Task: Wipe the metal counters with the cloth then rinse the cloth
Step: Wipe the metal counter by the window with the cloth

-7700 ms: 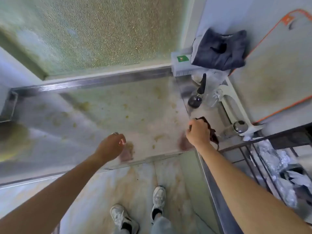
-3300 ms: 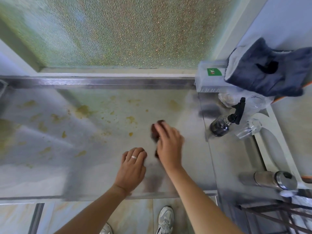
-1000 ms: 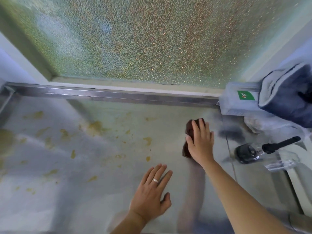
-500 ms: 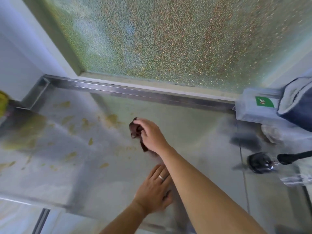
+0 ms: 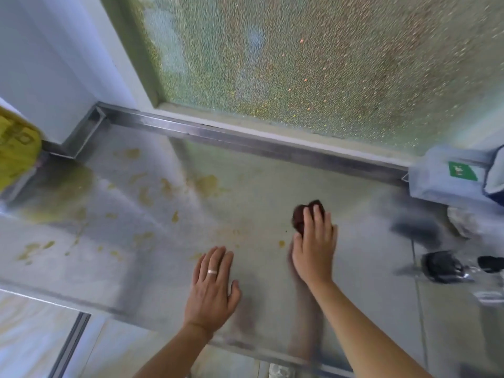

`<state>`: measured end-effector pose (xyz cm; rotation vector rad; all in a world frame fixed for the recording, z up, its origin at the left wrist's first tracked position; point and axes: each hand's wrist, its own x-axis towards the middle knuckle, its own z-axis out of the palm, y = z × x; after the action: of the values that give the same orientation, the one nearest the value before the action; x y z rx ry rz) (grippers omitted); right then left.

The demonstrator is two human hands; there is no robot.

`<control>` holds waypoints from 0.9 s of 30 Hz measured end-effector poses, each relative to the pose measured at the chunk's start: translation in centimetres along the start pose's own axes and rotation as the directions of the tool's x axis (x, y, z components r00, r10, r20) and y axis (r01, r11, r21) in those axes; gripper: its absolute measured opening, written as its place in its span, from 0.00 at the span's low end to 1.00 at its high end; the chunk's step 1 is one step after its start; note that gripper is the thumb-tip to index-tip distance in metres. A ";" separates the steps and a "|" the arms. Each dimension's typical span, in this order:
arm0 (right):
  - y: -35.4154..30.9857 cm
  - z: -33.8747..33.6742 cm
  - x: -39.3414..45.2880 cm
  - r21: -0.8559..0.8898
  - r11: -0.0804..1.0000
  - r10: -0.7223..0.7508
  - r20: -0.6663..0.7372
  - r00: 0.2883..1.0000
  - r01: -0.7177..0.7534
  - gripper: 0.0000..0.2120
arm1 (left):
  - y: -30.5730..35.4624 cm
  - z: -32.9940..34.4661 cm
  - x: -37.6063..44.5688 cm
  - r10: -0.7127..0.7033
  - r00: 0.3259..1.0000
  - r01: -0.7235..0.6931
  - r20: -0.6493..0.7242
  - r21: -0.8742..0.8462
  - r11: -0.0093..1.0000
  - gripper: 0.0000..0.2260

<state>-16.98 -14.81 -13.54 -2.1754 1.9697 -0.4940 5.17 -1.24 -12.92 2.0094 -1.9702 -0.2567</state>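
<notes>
From my head view, my right hand (image 5: 313, 252) presses the dark cloth (image 5: 305, 214) flat under its fingers on the metal desk (image 5: 368, 268), while my left hand (image 5: 212, 287) lies open, palm down and empty, just beside it. To wipe well I should keep firm pressure and sweep in overlapping strokes toward the yellow stains (image 5: 152, 192) beyond my left hand.

Window (image 5: 313, 64): I see 1 pebbled, frosted pane rising behind the metal upstand.
Yellow thing (image 5: 16, 148): at my far left edge, cut off by the frame.
Grey box (image 5: 447, 181): right rear corner, with 1 green label (image 5: 462, 170) on top.
Dark fabric (image 5: 497, 175): against the box's right side, mostly out of frame.
Black-capped object (image 5: 443, 266): lying at right, possibly a bottle; too blurred to tell.
Floor (image 5: 32, 339): pale tiles, lower left.
</notes>
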 end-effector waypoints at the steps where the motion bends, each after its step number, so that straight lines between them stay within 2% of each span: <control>1: -2.6 0.9 -0.5 0.011 0.998 -0.060 0.029 0.998 0.060 0.30 | -0.1 0.1 0.1 -0.006 1.000 0.006 0.006 0.003 1.000 0.27; 5: -11.7 4.1 -0.5 0.082 0.972 -0.231 0.112 0.967 0.222 0.29 | -0.1 0.2 0.0 -0.011 0.999 0.011 0.036 0.016 1.000 0.27; 8: -15.5 5.6 1.5 0.168 0.941 -0.318 0.137 0.938 0.294 0.27 | -0.2 0.2 0.0 -0.074 0.996 0.074 0.043 -0.014 0.997 0.29; 12: -16.6 5.7 3.7 0.394 0.881 -0.348 0.166 0.923 0.262 0.25 | -0.4 -0.2 -0.1 -0.054 0.999 0.054 0.002 -0.007 0.998 0.27; 15: -14.1 2.5 3.8 0.506 0.835 -0.276 0.043 0.960 0.217 0.22 | -0.4 -0.3 -0.5 -0.003 0.999 0.001 -0.043 -0.056 0.998 0.25; 18: -7.8 -1.8 1.1 0.351 0.913 -0.182 -0.101 0.978 0.206 0.21 | -2.3 -0.9 -1.5 0.080 0.994 -0.084 -0.070 -0.061 0.995 0.24; 19: -5.2 -2.7 -0.5 0.269 0.947 -0.155 -0.095 0.983 0.175 0.21 | -3.6 -1.4 -1.9 0.105 0.992 -0.107 -0.068 -0.035 0.994 0.24; 21: -1.8 -3.0 -4.4 0.113 0.990 -0.085 0.008 0.996 0.083 0.25 | -6.6 -2.5 -2.6 0.085 0.993 -0.084 -0.075 0.018 0.996 0.23; 23: -1.5 -1.7 -7.6 0.014 1.000 -0.015 0.071 0.997 0.014 0.27 | -8.3 -3.5 -2.7 0.004 0.996 0.000 -0.095 0.040 0.999 0.24; 25: -4.1 0.0 -8.2 -0.011 0.999 0.043 0.053 0.998 -0.043 0.29 | -8.4 -3.8 -2.3 -0.029 0.995 0.032 -0.095 0.039 0.999 0.23; 27: -7.7 1.5 -7.2 -0.016 1.000 0.012 0.052 0.999 -0.011 0.29 | -8.1 -3.8 -2.1 -0.028 0.996 0.031 -0.079 0.030 0.999 0.23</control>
<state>-9.78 -6.91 -13.23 -2.1621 1.9642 -0.4171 13.97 1.28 -12.38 2.0374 -1.9093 -0.1513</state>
